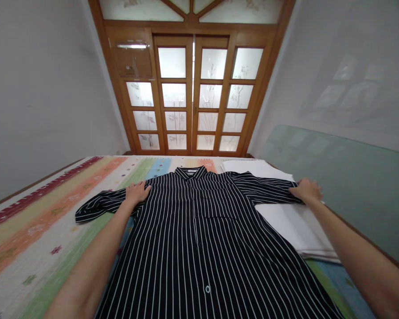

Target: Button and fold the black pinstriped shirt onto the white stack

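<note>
A black shirt with white stripes lies spread face up, its collar pointing away from me and its front buttoned. My left hand rests flat where the left-hand sleeve joins the body, fingers extended. That sleeve lies bent and wrinkled out to the side. On the other side, the right-hand sleeve stretches straight outward. My right hand is closed on its cuff end; some of the fingertips are hidden.
Under the shirt is a colourful striped bedspread. A folded white cloth lies beneath the right-hand sleeve. A pale green board leans along the right wall. Wooden doors with glass panes stand at the far end.
</note>
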The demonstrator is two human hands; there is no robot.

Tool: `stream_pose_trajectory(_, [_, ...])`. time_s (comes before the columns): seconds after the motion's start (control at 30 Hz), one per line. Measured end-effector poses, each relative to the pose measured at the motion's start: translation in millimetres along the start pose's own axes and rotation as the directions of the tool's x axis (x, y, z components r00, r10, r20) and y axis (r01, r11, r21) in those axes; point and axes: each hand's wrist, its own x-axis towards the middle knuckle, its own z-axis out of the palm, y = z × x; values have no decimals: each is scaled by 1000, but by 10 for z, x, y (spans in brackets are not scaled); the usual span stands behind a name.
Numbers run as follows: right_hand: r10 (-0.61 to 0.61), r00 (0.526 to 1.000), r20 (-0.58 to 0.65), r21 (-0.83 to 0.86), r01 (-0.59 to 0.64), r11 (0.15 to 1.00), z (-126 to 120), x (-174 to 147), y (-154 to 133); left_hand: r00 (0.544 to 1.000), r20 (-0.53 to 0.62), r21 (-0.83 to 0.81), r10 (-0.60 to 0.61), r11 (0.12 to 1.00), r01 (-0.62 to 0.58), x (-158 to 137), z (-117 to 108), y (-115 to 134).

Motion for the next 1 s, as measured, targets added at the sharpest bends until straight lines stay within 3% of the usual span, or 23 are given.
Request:
stream_pose_trajectory(0.03, [65, 997, -40, -49, -67, 997, -19, -41, -136, 1000, -3, -9, -4, 1000, 4, 34, -2, 16])
stream_pose_trajectory(0.17, [-228, 974, 19, -50, 228, 972, -3, -138, -774, 999, -53, -109, -12, 994, 7, 223, 46, 117])
stream_pose_trajectory(0.33, [-564, 819, 102, 57, 561, 826, 214, -220, -1541, 990, -131, -231, -57, 973, 26, 380, 197, 209])
stream_pose_trajectory(0.4, [-612, 776, 153, 54, 612, 789, 301, -287, -1800, 985, -149, -254, -91, 966, 51, 401, 245, 204])
stream_pose_trajectory(0.47, [-580, 790, 198, 15, 589, 808, 378, -355, -2001, 979, -163, -280, -119, 957, 70, 420, 276, 186])
stream_pose_trajectory(0.53, [-498, 835, 234, -22, 517, 856, 447, -400, -2127, 975, -175, -304, -140, 949, 81, 444, 294, 170])
stream_pose_trajectory(0.67, [-378, 885, 271, -77, 411, 908, 553, -411, -2170, 963, -199, -336, -182, 936, 107, 480, 306, 167])
stream_pose_trajectory(0.83, [-335, 901, 275, -67, 366, 928, 586, -379, -2068, 957, -209, -357, -202, 927, 117, 463, 303, 178])
stream_pose_trajectory(1.0, [-360, 879, 313, -40, 391, 919, 544, -349, -1983, 957, -205, -373, -207, 920, 119, 438, 270, 175])
